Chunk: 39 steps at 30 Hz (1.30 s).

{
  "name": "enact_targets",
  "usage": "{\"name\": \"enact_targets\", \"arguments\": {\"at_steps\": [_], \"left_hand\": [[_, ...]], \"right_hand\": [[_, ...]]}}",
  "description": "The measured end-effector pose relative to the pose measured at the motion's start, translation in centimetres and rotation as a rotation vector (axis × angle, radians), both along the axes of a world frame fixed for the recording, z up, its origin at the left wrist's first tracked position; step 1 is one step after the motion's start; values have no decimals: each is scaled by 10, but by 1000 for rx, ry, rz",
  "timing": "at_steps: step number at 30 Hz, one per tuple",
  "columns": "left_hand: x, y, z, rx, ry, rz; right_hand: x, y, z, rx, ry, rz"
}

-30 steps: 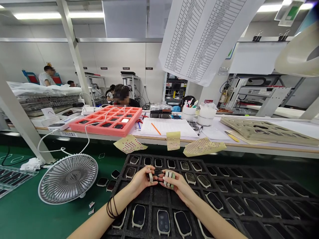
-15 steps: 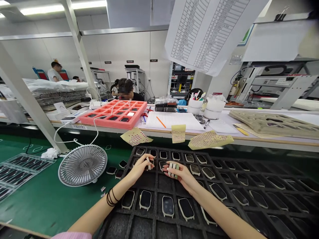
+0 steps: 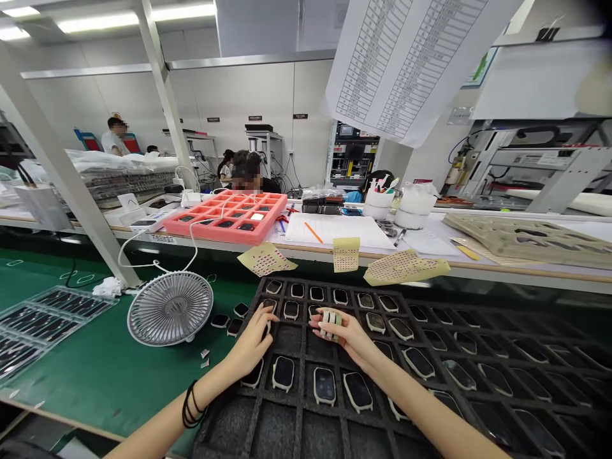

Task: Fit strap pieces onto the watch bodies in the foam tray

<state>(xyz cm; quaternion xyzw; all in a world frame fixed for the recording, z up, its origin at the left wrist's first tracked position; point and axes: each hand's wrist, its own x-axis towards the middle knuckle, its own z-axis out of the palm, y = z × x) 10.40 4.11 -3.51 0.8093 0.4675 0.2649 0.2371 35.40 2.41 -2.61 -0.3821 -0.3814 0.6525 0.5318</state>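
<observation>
Over the left column of the black foam tray, my left hand is closed, thumb and fingers pinching a light-rimmed smartwatch body seen almost edge-on. My right hand holds a small stack of smartwatch bodies on edge, fingers wrapped round them, above the tray's middle. More watch bodies with dark screens and pale frames lie singly in the compartments, among them one watch between my hands and another watch nearer me.
A grey fan stands left of the tray on the green mat, with a few loose watches between. Behind, a shelf carries a pink foam tray, papers and yellow sticker sheets. Other people sit further back.
My left hand has moved left and toward me with the watch body, uncovering a watch in the second row. My right hand stays nearly in place with its stack. The view shifts slightly.
</observation>
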Motion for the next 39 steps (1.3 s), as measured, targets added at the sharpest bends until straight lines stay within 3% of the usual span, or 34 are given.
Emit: {"name": "enact_targets", "arguments": {"at_steps": [3,6,11,16,22,29,35,39], "left_hand": [[14,-2,10,85,52,-47],[34,-5,26,171,10,-198],[67,-4,41,97,-119,-463],[79,9,40,145,-163,-395],[78,18,31,204,32,-343],[77,17,32,184,213,-363],[42,19,40,244,248,-298],[20,15,30,274,337,-358]], "right_hand": [[0,-2,3,-9,10,28],[0,-5,6,-9,34,86],[-3,-11,8,61,13,179],[-2,-14,8,63,-88,128],[17,-13,10,21,-281,-36],[31,-5,10,234,-777,-74],[37,-15,3,237,-994,40],[55,-31,25,305,-1112,135]]}}
